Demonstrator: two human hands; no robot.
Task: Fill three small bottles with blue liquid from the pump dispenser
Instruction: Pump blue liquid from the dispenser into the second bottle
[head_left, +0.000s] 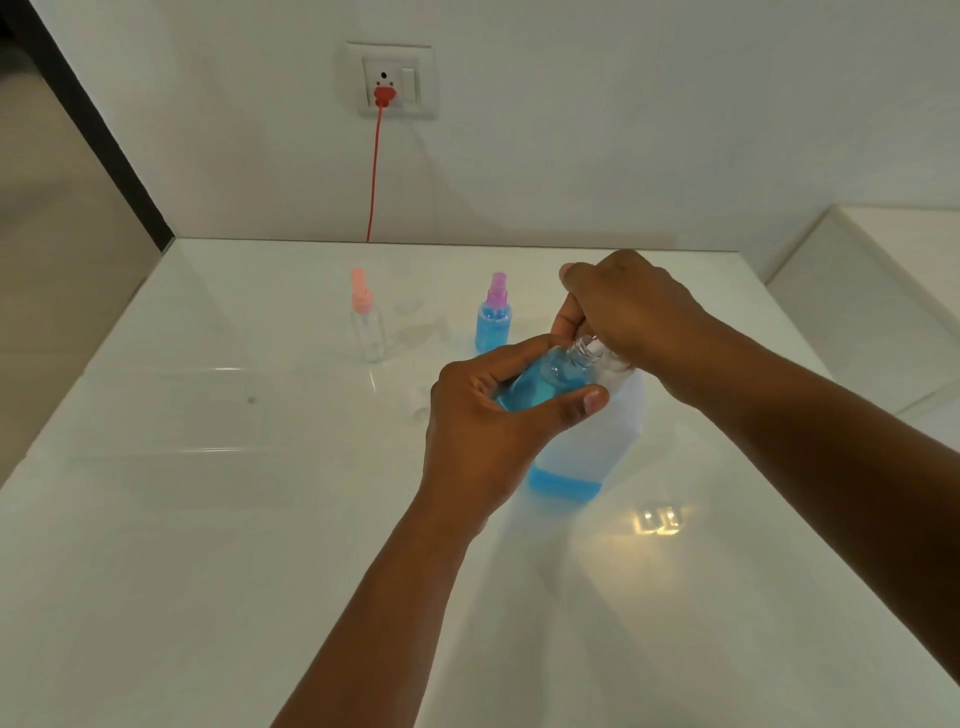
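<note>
My left hand (483, 415) grips a small clear bottle (540, 382), tilted, uncapped and mostly full of blue liquid, its open neck up against the pump's spout. My right hand (623, 306) lies curled over the pump head of the large translucent dispenser (587, 447), hiding the head; a thin band of blue liquid shows at the dispenser's bottom. Farther back stand a small bottle with a purple spray cap (493, 319), full of blue liquid, and an empty clear bottle with a pink spray cap (366, 322).
All of this sits on a glossy white table (208, 467). A small pale cap-like object (418, 402) lies left of my left hand. A red cord (374, 171) hangs from a wall socket behind the table. A white ledge (883, 291) stands at the right.
</note>
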